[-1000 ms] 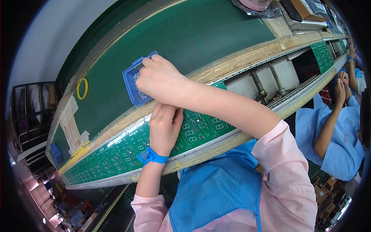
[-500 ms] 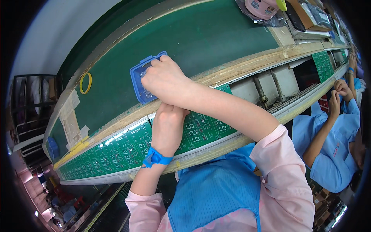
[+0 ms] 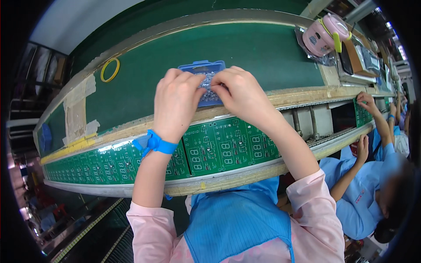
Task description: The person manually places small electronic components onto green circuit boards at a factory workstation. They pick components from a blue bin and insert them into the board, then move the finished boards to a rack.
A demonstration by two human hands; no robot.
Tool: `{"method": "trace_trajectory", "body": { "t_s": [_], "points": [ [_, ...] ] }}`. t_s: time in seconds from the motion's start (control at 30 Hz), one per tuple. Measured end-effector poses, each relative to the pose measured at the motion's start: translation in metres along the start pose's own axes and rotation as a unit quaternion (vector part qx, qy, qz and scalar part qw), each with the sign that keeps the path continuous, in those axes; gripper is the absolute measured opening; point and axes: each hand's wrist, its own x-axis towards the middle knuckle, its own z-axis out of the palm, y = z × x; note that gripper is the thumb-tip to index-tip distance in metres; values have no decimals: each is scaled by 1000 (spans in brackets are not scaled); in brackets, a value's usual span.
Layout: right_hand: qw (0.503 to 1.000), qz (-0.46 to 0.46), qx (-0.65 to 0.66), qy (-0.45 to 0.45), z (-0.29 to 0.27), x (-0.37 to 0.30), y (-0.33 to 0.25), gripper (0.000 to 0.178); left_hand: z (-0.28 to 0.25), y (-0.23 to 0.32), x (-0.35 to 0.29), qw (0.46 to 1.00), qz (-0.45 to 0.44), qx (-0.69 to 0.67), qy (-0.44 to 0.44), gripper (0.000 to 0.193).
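A small blue tray [image 3: 209,104] filled with tiny clear and silvery parts [image 3: 208,83] lies on the green worktop. From its left side my left hand [image 3: 175,98] reaches in, fingers curled and fingertips drawn together at the parts. My right hand [image 3: 240,90] is over the tray's right side, thumb and forefinger pinched. Anything in either pinch is too small to make out. Below my wrists runs a row of green circuit boards [image 3: 219,151] with white digit displays, held in a rail. A blue strap [image 3: 158,143] circles my left wrist.
A yellow ring [image 3: 110,70], perhaps a tape roll, lies at the far left. A pink pot-like container [image 3: 322,37] and boxes [image 3: 366,59] stand at the back right. A wooden edge [image 3: 298,97] borders the conveyor rail. To the right, a co-worker's hand [image 3: 367,103] touches another board.
My left hand has moved from the boards up to the tray. My right hand has shifted to the tray's right side, so my arms no longer cross. The view has turned somewhat.
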Motion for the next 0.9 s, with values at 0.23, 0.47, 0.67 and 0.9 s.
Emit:
{"method": "trace_trajectory", "body": {
  "t_s": [0.23, 0.47, 0.67, 0.9],
  "points": [
    [986, -61, -152, -3, 5, 5, 3, 6, 22, -4, -4, 994, 12, 109, 13, 7],
    [987, -18, -108, -114, -23, -14, -25, 8, 24, 6, -4, 987, -28, 144, -66, 7],
    [972, 25, -112, -205, -18, -54, -9, 11, 28, 4, -5, 989, -39, 132, -53, 6],
    [974, 20, -105, -199, -11, -59, -8, 14, 26, 2, -6, 989, -34, 136, -55, 6]
  ]
}}
